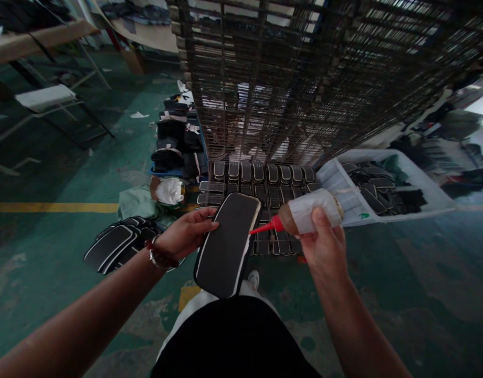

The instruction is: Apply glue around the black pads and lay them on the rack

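A long black panel with rounded corners (228,244) is held up in front of my lap, gripped at its left edge by my left hand (188,231). A pale line, looking like glue, runs along parts of its rim. My right hand (324,239) is wrapped around a glue bottle (312,210) with a white wrapping and brown contents. The bottle lies tilted sideways, and its red nozzle (265,227) meets the panel's right edge.
Similar panels lie in rows on a wire rack (273,197) below tall stacked mesh racks (257,79). More panels (119,244) are piled on the floor at left. A white bin (415,218) of dark pieces stands right; black bundles (174,136) lie behind, and a stool (44,97) is far left.
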Motion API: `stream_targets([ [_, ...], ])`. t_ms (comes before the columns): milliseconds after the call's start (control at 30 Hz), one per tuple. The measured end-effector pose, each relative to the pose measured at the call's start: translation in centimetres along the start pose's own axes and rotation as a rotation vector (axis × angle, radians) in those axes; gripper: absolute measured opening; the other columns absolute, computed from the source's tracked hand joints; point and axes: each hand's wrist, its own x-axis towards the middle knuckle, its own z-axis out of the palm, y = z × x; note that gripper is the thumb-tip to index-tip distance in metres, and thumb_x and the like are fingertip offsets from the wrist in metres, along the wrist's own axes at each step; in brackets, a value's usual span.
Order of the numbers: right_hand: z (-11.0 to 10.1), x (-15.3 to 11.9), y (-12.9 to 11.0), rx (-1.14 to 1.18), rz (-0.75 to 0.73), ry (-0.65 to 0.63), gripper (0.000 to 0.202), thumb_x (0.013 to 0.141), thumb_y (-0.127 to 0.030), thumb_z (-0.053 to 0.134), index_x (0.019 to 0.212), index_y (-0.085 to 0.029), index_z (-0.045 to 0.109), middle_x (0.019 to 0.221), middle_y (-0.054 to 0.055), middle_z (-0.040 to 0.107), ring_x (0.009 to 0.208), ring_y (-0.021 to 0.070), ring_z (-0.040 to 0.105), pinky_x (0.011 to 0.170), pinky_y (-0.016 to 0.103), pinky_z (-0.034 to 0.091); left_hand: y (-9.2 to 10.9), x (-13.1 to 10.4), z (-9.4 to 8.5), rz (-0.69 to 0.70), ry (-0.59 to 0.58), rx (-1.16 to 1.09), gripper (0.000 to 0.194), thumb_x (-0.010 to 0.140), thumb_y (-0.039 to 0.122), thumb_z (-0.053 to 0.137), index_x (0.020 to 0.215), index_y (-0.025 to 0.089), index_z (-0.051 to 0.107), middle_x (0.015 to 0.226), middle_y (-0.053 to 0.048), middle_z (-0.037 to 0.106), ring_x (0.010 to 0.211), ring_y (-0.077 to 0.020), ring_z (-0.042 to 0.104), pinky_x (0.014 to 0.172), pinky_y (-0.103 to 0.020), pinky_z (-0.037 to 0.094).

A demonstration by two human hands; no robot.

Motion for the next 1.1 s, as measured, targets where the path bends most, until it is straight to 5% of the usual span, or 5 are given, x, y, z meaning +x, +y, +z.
stream_targets([
  [433, 0.1, -1.8, 0.5, -0.019, -0.078, -0.130, 0.037, 0.080, -0.038, 0.080, 0.113, -0.025, 0.071, 0.101, 0.006, 0.076, 0.092, 0.0264, 0.073, 0.089, 0.047, 0.061, 0.2, 0.5, 0.5, 0.024, 0.159, -0.078, 0.024, 0.082, -0.004, 0.058, 0.098, 0.011, 0.068, 0.087, -0.011, 0.076, 0.069, -0.0184, 0.073, 0.064, -0.028, 0.062],
  [900, -0.4, -2.9, 0.4, -0.026, -0.088, -0.213, 0.037, 0.080, -0.037, 0.078, 0.113, -0.025, 0.070, 0.101, 0.006, 0.076, 0.093, 0.0257, 0.073, 0.097, 0.048, 0.058, 0.0, 0.9, 0.0, 0.080, 0.245, -0.207, 0.021, 0.084, -0.004, 0.055, 0.091, 0.007, 0.071, 0.083, -0.011, 0.077, 0.068, -0.0197, 0.075, 0.065, -0.029, 0.064],
  [1100, -0.4, -2.9, 0.1, -0.019, -0.119, -0.163, 0.033, 0.079, -0.038, 0.079, 0.107, -0.025, 0.071, 0.099, 0.005, 0.076, 0.096, 0.0257, 0.073, 0.101, 0.050, 0.055, 0.2, 0.8, 0.2, 0.029, 0.317, -0.330, 0.028, 0.088, -0.001, 0.049, 0.106, 0.006, 0.070, 0.079, -0.011, 0.078, 0.066, -0.0211, 0.075, 0.065, -0.030, 0.064],
])
